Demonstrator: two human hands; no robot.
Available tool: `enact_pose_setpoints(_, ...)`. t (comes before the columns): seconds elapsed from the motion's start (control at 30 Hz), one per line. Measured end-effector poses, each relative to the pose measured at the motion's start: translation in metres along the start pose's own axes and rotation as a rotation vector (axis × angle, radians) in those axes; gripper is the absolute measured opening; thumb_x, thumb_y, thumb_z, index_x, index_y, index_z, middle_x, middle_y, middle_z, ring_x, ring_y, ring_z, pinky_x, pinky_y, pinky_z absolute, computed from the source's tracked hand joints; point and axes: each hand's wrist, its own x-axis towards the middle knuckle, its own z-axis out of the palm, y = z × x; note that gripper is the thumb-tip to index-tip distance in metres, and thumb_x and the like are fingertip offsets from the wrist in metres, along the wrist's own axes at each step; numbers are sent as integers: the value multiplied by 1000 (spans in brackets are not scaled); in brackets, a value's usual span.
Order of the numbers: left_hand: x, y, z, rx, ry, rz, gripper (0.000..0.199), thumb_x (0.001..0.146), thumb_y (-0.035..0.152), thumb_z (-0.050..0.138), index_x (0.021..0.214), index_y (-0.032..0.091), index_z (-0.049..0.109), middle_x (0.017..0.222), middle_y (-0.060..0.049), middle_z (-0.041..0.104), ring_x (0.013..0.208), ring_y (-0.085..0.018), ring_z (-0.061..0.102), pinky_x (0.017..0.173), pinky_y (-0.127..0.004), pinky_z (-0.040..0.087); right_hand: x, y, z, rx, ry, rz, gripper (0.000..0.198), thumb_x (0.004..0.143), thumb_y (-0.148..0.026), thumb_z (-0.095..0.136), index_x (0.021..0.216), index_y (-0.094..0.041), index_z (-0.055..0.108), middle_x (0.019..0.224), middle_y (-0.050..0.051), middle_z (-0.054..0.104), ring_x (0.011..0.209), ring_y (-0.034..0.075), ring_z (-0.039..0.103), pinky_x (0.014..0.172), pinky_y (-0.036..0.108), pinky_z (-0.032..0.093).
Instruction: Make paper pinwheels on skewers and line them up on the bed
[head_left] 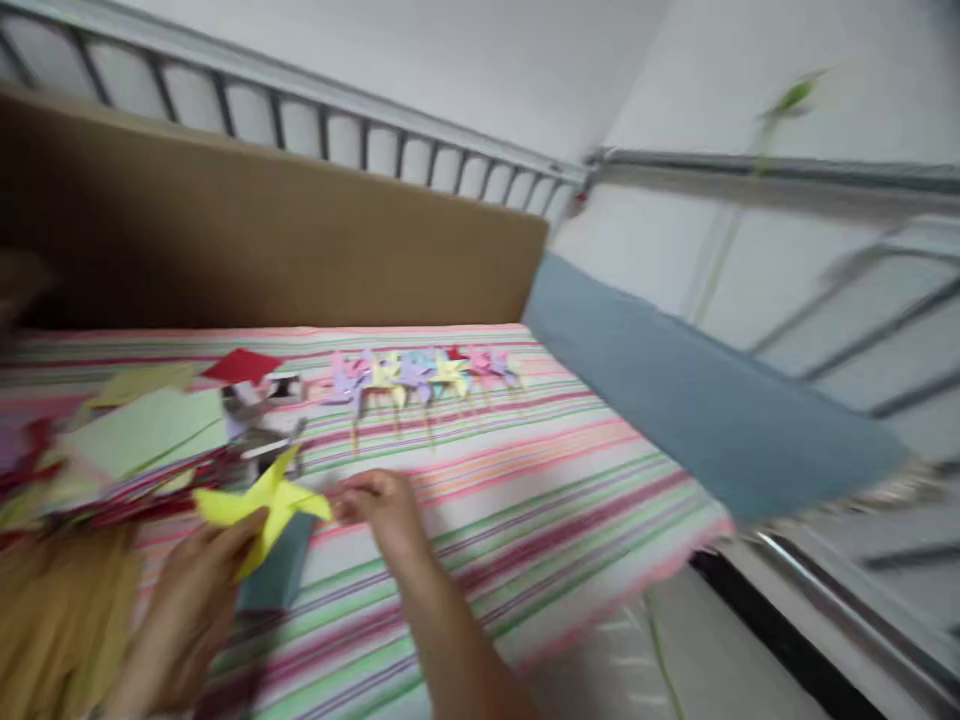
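Note:
A bright yellow paper pinwheel is held up over the striped cloth, gripped by my left hand with thumb and fingers closed on its middle and lower part. Just beside its right blade, my right hand has its fingertips pinched together. Whether that pinch touches the blade, or holds some small thing, is too blurred to tell. Beneath the pinwheel lies a blue-grey flat block. Farther back, a row of finished pastel pinwheels on sticks rests on the cloth.
Piles of coloured paper sit at the left, with wooden sticks in front of them. Small metallic and clear items lie beside the paper. A brown cardboard panel stands along the back, and a blue-grey cloth hangs at the right.

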Motion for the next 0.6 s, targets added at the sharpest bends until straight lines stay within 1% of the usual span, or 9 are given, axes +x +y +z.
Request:
enact_pose_setpoints(0.03, -4, 1, 2, -38, 28, 16, 26, 46, 20, 78, 68, 12, 66, 63, -1, 68, 53, -11, 58, 48, -19, 42, -8, -6, -1, -34, -4, -34, 6, 56, -20, 60, 62, -18, 62, 54, -2, 62, 53, 15, 58, 62, 32, 47)
enact_pose_setpoints(0.07, -6, 3, 3, -75, -2, 48, 26, 48, 21, 77, 70, 12, 66, 64, -1, 68, 55, -12, 59, 50, -20, 44, -13, -13, -2, -75, -8, -81, 5, 58, -20, 60, 62, -18, 63, 56, -1, 62, 56, 15, 58, 63, 31, 46)
enact_pose_setpoints(0.13, -5, 4, 6, -151, 8, 85, 26, 46, 20, 77, 67, 11, 66, 61, -2, 68, 54, -11, 58, 51, -20, 43, -18, -22, -5, -210, 37, -221, 4, 61, -20, 63, 64, -19, 65, 64, -1, 64, 66, 15, 59, 68, 29, 45)
enact_pose_setpoints(0.17, -5, 4, 6, -183, 3, 97, 26, 47, 20, 77, 69, 11, 67, 62, -2, 68, 54, -11, 58, 52, -19, 43, -20, -25, -6, -277, 47, -283, 4, 64, -21, 63, 66, -20, 66, 67, 0, 65, 70, 16, 59, 70, 29, 44)
enact_pose_setpoints(0.23, -4, 4, 6, -208, -7, 105, 26, 48, 20, 78, 69, 11, 68, 62, -2, 68, 55, -10, 58, 54, -19, 43, -26, -28, -3, -364, 3, -366, 5, 69, -21, 61, 70, -21, 66, 74, 0, 66, 75, 16, 59, 72, 28, 44)
enact_pose_setpoints(0.3, -6, 3, 5, -208, -14, 118, 25, 49, 21, 78, 70, 11, 69, 63, -2, 69, 55, -10, 58, 55, -20, 42, -33, -26, 3, -434, -71, -416, 7, 73, -21, 59, 73, -21, 66, 77, 0, 66, 77, 16, 59, 72, 28, 44)
enact_pose_setpoints(0.4, -10, 1, 4, -180, -16, 141, 26, 51, 22, 78, 73, 12, 70, 67, -3, 70, 57, -11, 59, 56, -21, 42, -39, -18, 16, -511, -154, -455, 9, 77, -21, 57, 78, -21, 66, 78, 0, 65, 75, 16, 59, 70, 27, 44)
enact_pose_setpoints(0.53, -14, 2, 1, -148, -18, 155, 27, 51, 23, 79, 74, 11, 71, 67, -4, 70, 57, -13, 59, 57, -23, 43, -38, -10, 25, -616, -146, -532, 10, 79, -19, 55, 78, -21, 64, 78, 1, 63, 75, 16, 58, 70, 29, 45)
enact_pose_setpoints(0.6, -15, 4, -1, -151, -17, 152, 27, 50, 23, 79, 73, 12, 71, 67, -3, 70, 57, -12, 59, 57, -23, 43, -36, -8, 26, -662, -131, -594, 10, 78, -19, 56, 76, -22, 65, 85, 3, 63, 86, 19, 57, 79, 32, 44)
